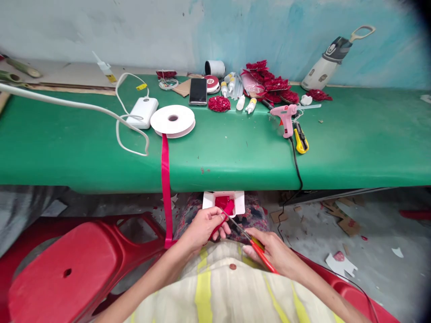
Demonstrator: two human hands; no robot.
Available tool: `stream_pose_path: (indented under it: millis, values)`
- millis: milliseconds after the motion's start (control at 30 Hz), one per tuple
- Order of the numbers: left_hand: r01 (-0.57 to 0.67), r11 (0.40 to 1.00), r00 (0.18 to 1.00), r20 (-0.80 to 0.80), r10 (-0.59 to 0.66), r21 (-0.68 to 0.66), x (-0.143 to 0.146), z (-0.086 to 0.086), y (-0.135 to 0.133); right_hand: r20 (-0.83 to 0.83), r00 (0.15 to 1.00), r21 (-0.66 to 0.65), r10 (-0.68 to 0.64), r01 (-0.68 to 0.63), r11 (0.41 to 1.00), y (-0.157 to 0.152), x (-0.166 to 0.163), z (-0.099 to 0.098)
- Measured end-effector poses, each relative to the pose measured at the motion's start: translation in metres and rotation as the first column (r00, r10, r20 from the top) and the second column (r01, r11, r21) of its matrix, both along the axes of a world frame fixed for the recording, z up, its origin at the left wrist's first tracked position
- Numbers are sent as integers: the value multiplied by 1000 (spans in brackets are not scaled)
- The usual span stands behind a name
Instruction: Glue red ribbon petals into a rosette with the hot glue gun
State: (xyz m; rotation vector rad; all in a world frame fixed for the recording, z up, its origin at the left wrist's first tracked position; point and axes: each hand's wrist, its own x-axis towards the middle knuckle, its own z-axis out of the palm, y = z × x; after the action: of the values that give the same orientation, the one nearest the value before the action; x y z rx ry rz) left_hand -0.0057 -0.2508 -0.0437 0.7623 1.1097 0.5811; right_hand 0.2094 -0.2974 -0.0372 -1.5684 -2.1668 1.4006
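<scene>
My left hand is closed, pinching a strip of red ribbon over my lap. The ribbon runs up from my fingers to a white spool on the green table. My right hand grips red-handled scissors, whose blades point up-left and meet the ribbon at my left fingertips. Just beyond my hands sits a small white box holding cut red ribbon pieces.
On the table lie a pink glue gun, a yellow utility knife, a phone, a white power bank with cable, glue bottles and red ribbon flowers. A red plastic stool stands at my left. Cardboard scraps litter the floor.
</scene>
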Motion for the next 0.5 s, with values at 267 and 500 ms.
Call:
stream_pose_path:
  millis: [267,500]
  values:
    - [13,1000,1000,-6,-14,-9,-1,-5,2,-49,998,-5,-49,49,999,3,1,-5]
    - [10,1000,1000,-1,-10,-20,0,-10,5,-42,996,-7,-77,77,997,7,2,-6]
